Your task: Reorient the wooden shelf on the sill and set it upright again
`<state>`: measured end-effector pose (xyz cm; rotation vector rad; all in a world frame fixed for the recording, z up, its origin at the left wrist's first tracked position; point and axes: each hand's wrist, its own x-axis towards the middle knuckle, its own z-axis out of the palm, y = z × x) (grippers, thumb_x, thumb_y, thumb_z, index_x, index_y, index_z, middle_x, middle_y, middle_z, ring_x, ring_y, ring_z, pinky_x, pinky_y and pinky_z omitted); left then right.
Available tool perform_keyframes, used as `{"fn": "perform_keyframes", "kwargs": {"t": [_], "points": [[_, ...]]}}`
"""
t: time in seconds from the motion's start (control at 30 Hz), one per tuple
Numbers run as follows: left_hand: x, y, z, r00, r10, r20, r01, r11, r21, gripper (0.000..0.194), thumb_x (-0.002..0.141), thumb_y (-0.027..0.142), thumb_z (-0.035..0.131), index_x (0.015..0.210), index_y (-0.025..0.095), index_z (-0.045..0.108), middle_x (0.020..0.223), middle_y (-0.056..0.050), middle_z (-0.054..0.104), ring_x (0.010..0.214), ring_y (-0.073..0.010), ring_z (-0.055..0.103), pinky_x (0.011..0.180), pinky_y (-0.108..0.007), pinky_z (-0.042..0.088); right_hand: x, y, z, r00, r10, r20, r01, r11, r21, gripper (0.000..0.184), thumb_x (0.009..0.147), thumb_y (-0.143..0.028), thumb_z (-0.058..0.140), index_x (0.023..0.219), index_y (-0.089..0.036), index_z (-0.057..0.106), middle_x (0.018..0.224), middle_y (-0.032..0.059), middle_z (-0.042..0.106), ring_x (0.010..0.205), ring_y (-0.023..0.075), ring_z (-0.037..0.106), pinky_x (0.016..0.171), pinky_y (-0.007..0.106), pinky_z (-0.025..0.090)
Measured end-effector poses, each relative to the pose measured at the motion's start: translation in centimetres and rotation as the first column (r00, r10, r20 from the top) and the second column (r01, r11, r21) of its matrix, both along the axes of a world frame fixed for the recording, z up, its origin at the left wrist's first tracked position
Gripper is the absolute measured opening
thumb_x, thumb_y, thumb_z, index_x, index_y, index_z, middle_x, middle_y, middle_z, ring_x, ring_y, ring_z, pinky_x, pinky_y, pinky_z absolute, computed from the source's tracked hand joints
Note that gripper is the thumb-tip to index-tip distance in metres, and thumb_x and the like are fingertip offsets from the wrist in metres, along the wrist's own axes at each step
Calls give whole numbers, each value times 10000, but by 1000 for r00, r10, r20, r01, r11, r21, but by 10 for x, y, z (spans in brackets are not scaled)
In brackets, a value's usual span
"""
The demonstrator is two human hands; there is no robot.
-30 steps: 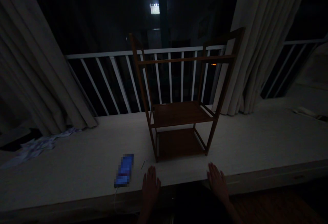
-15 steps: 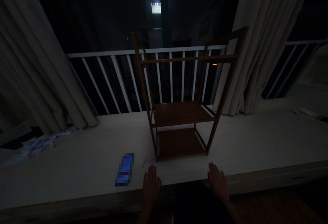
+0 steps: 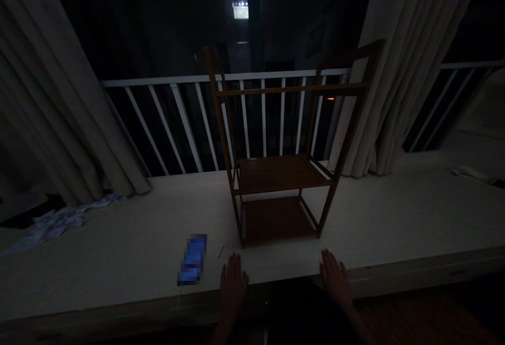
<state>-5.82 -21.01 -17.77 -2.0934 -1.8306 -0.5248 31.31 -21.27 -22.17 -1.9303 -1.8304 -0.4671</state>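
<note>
In dim light a brown wooden shelf rack (image 3: 278,174) with two shelves and a top rail stands upright on a pale ledge (image 3: 118,240). My left hand (image 3: 232,284) lies flat on the ledge's front edge, fingers stretched out, just left of the rack's front left leg. Palm down at the same edge, my right hand (image 3: 335,279) rests below the rack's front right leg. Neither hand holds anything or touches the rack. A lit blue phone (image 3: 192,259) lies left of my left hand, and a small thin object (image 3: 221,251) lies between them.
A white railing (image 3: 177,124) runs behind the ledge, with darkness beyond. Pale curtains hang at left (image 3: 51,98) and right (image 3: 398,71). Crumpled paper or cloth (image 3: 59,221) lies at the far left of the ledge. Something flat (image 3: 473,174) sits at the far right.
The view has drifted slightly; both hands stay flat at the ledge's edge and the rack has not moved.
</note>
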Motion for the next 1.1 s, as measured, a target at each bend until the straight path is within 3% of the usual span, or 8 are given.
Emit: {"fn": "perform_keyframes", "kwargs": {"t": [0.4,1.1], "points": [[0,1,-2,1000,6,27,-6,1000,-5,493,807,260,313,1291,164,331,1349,-67,331,1260,-200,256,1028,-419,224,-4,-1,9,1000,-9,-3,9,1000,10,539,849,-377,116,1315,-172,292,1316,84,384,1209,212,333,985,438,167],[0,0,-2,1000,7,-11,-7,1000,-18,494,813,257,306,1295,147,322,1359,-74,313,1269,-196,234,1035,-415,201,-1,0,3,1000,4,20,-5,1000,25,515,847,-337,159,1314,-166,292,1323,89,371,1215,208,325,990,441,156]]}}
